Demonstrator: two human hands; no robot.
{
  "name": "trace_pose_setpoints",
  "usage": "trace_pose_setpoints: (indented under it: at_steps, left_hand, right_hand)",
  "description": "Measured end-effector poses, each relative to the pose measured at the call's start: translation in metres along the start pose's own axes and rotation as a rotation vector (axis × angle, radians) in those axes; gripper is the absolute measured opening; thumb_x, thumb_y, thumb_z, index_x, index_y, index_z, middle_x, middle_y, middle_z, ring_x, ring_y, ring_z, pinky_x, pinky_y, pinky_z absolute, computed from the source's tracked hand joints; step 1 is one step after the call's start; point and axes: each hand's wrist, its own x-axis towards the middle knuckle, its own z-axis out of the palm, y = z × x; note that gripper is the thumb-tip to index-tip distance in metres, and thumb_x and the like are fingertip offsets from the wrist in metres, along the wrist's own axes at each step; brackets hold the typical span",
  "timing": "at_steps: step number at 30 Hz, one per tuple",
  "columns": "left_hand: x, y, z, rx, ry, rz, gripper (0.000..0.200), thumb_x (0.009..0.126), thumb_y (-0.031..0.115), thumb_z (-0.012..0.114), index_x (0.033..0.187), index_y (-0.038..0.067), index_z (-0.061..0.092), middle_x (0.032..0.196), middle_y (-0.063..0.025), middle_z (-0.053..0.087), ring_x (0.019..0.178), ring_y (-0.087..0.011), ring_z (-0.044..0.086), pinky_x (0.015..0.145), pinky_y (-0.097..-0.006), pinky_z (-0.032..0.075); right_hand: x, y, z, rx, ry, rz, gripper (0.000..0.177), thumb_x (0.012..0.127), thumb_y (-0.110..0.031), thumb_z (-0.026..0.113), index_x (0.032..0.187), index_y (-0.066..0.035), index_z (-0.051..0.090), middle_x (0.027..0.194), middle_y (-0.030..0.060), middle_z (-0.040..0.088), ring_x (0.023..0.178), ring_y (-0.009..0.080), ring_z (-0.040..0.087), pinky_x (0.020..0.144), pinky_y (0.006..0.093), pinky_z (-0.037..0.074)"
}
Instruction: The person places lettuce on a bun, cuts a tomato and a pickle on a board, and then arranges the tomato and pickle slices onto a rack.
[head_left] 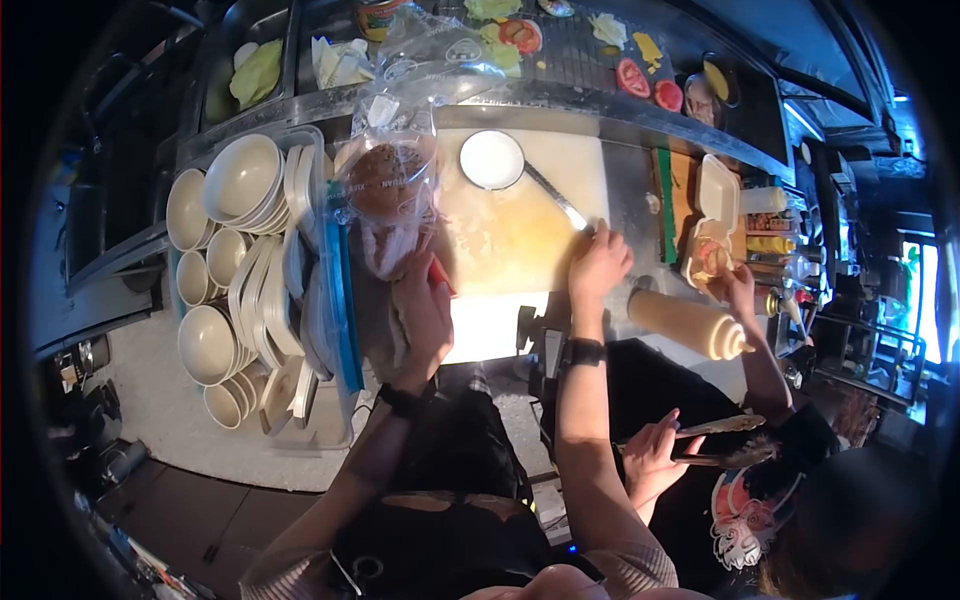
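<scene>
My right hand (pixel 600 264) has its fingers closed at the end of the metal handle of a ladle (pixel 492 160). The ladle's round bowl looks white inside and lies over the far part of a white cutting board (pixel 500 235), which is stained yellow. My left hand (pixel 424 312) is curled at the board's left edge around a small red thing (pixel 440 276), whose kind is mostly hidden by the fingers. Just beyond that hand, a clear plastic bag (pixel 390 185) of brown buns lies left of the board.
Stacked bowls (pixel 242 180) and lids fill a clear bin on the left. Tomato slices (pixel 632 77) and lettuce lie along the back. At right, a sauce bottle (pixel 690 325) stands near a co-worker, who holds tongs (pixel 720 428) and reaches to a burger in an open takeaway box (pixel 716 190).
</scene>
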Motion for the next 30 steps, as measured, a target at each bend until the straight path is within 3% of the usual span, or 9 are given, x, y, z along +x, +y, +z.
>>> trace_pose_setpoints:
  at_steps: [1,4,7,9,12,17,24,27,30]
  left_hand:
    - [-0.003,0.002,-0.002,-0.030,-0.029,-0.014,0.044,0.088,0.008,0.054,0.130,-0.002,0.051,0.118,-0.0229,0.059,0.110,-0.0418,0.054,0.099,-0.0497,0.037]
    - [-0.003,0.004,-0.003,-0.023,0.004,0.039,0.042,0.099,0.024,0.047,0.131,-0.004,0.051,0.118,-0.0231,0.058,0.109,-0.0394,0.054,0.096,-0.0474,0.039]
    - [-0.001,0.005,-0.008,-0.062,-0.034,0.014,0.042,0.097,0.022,0.049,0.130,-0.005,0.051,0.122,-0.0241,0.057,0.115,-0.0402,0.053,0.102,-0.0468,0.037]
    - [-0.005,0.004,-0.007,-0.040,-0.066,-0.046,0.042,0.097,0.021,0.049,0.130,-0.005,0.051,0.125,-0.0242,0.056,0.119,-0.0407,0.050,0.105,-0.0469,0.035]
    - [-0.010,0.002,0.008,0.046,-0.059,-0.073,0.042,0.096,0.021,0.051,0.131,-0.004,0.050,0.131,-0.0240,0.051,0.124,-0.0410,0.047,0.108,-0.0482,0.033]
    - [-0.014,-0.010,0.017,0.048,-0.002,0.006,0.044,0.097,0.022,0.053,0.134,-0.002,0.047,0.134,-0.0233,0.046,0.124,-0.0412,0.046,0.106,-0.0482,0.037]
    - [-0.012,-0.009,0.014,-0.048,0.033,0.069,0.042,0.097,0.016,0.051,0.135,-0.002,0.045,0.133,-0.0230,0.045,0.122,-0.0410,0.045,0.105,-0.0488,0.037]
    - [-0.015,-0.008,0.017,-0.035,-0.016,0.020,0.045,0.105,0.028,0.039,0.135,-0.005,0.044,0.134,-0.0241,0.044,0.123,-0.0394,0.045,0.108,-0.0470,0.032]
    - [-0.013,-0.006,0.019,-0.021,0.010,0.079,0.041,0.098,0.018,0.049,0.134,-0.002,0.045,0.130,-0.0243,0.045,0.122,-0.0416,0.043,0.107,-0.0488,0.034]
  right_hand:
    - [-0.005,0.005,0.004,-0.048,0.012,-0.051,0.039,0.091,-0.012,0.056,0.128,-0.003,0.056,0.109,0.0185,0.058,0.105,0.0362,0.055,0.099,0.0526,0.041]
    - [-0.038,-0.011,-0.010,0.007,-0.064,0.010,0.028,0.094,-0.010,0.055,0.120,-0.002,0.060,0.110,0.0226,0.059,0.105,0.0358,0.056,0.090,0.0449,0.046]
    - [-0.094,-0.035,-0.035,0.184,-0.068,0.019,0.027,0.098,-0.010,0.051,0.122,0.000,0.056,0.107,0.0260,0.056,0.096,0.0434,0.059,0.080,0.0492,0.050]
    - [-0.134,-0.051,-0.058,0.241,-0.193,0.119,0.029,0.099,-0.007,0.050,0.125,0.005,0.053,0.105,0.0252,0.056,0.094,0.0423,0.060,0.080,0.0478,0.050]
    - [-0.185,-0.054,-0.065,0.564,-0.201,-0.014,0.037,0.101,-0.008,0.049,0.135,0.008,0.049,0.097,0.0212,0.058,0.087,0.0346,0.060,0.078,0.0405,0.049]
    - [-0.214,-0.082,-0.093,0.691,-0.372,-0.052,0.034,0.101,-0.005,0.051,0.134,0.002,0.055,0.095,0.0170,0.060,0.084,0.0280,0.062,0.076,0.0347,0.050]
    - [-0.238,-0.084,-0.092,0.661,-0.339,-0.033,0.036,0.098,0.001,0.053,0.134,0.002,0.056,0.095,0.0167,0.058,0.083,0.0284,0.062,0.076,0.0359,0.051]
    - [-0.251,-0.076,-0.093,0.657,-0.377,0.017,0.036,0.096,0.003,0.053,0.132,0.002,0.058,0.095,0.0165,0.058,0.082,0.0286,0.062,0.074,0.0358,0.051]
    - [-0.251,-0.074,-0.093,0.691,-0.343,0.037,0.036,0.095,0.003,0.054,0.131,0.001,0.059,0.095,0.0164,0.058,0.081,0.0292,0.062,0.073,0.0362,0.051]
